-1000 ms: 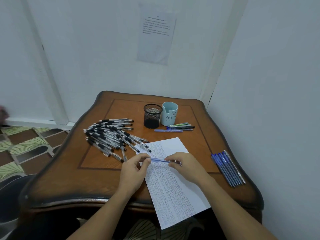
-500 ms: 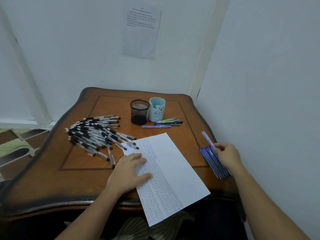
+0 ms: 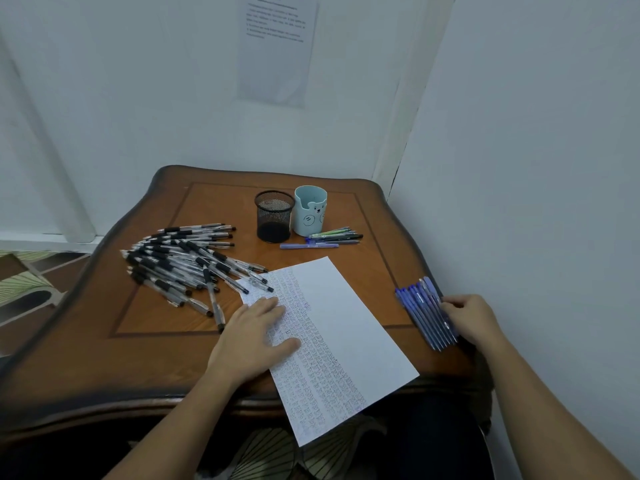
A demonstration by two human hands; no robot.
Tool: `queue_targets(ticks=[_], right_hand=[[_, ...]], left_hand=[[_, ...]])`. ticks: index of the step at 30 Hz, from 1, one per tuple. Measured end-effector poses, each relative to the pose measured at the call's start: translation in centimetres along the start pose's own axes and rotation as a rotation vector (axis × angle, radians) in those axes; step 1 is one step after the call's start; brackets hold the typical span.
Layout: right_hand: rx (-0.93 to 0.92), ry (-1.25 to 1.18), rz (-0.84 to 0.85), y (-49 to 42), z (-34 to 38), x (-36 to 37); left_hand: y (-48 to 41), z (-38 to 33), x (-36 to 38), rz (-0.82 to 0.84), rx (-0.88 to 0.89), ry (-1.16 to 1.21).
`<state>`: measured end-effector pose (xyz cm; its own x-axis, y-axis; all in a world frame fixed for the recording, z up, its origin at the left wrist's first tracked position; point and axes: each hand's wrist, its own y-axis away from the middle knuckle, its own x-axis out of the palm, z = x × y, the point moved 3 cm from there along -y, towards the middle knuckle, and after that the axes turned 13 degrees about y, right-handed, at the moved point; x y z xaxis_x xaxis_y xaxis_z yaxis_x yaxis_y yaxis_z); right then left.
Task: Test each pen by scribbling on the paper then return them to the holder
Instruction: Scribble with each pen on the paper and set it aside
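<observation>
Brown wooden desk [image 3: 156,358] carries a white paper sheet [image 3: 346,323] whose scribbles are too small to read. Left hand [image 3: 252,337] presses it, grip flat and open. Clear black-banded pens [image 3: 180,265] lie heaped to the left. Right hand [image 3: 474,317] touches a row of blue pens [image 3: 422,313] with curled fingers; I cannot tell whether its grip holds one. Black mesh holder [image 3: 274,216] stands behind.

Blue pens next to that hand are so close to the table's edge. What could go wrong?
The blue pens lie right at the edge of the table, and the right hand is touching them, so a nudge might roll some off. The paper hangs over the front edge with only the left hand pressing on it; if that hand lifts, the sheet could slide down.
</observation>
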<state>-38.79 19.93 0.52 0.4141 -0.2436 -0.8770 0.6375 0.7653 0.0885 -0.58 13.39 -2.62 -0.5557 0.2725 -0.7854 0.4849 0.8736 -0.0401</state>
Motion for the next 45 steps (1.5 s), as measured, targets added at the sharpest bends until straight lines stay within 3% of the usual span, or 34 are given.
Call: queue_targets(ticks=[4, 8, 18, 23, 27, 31, 38, 45], right_hand=[[-0.045, 0.048, -0.041, 0.4, 0.4, -0.2], [-0.234, 0.144, -0.176, 0.2, 3.9, 0.4], [-0.652, 0.368, 0.095, -2.8, 19.1, 9.2], [-0.644, 0.446, 0.086, -4.4, 23.0, 12.2], [-0.647, 0.424, -0.058, -4.4, 23.5, 12.5], [-0.683, 0.521, -0.032, -3.8, 23.2, 12.2], [-0.739, 0.22, 0.234, 0.3, 21.4, 8.0], [-0.856, 0.193, 0.404, 6.7, 18.3, 8.2]], left_hand=[[-0.2, 0.2, 0.1, -0.012, -0.002, -0.01], [-0.3, 0.1, 0.1, -0.007, -0.002, -0.023], [-0.6, 0.5, 0.3, 0.002, -0.003, -0.028], [-0.7, 0.6, 0.3, 0.0, 0.0, -0.025], [-0.6, 0.6, 0.2, -0.008, 0.0, -0.011], [-0.7, 0.8, 0.2, -0.018, 0.003, -0.003], [-0.5, 0.3, -0.2, -0.115, 0.023, 0.138], [0.3, 0.2, -0.8, -0.233, 0.054, 0.362]])
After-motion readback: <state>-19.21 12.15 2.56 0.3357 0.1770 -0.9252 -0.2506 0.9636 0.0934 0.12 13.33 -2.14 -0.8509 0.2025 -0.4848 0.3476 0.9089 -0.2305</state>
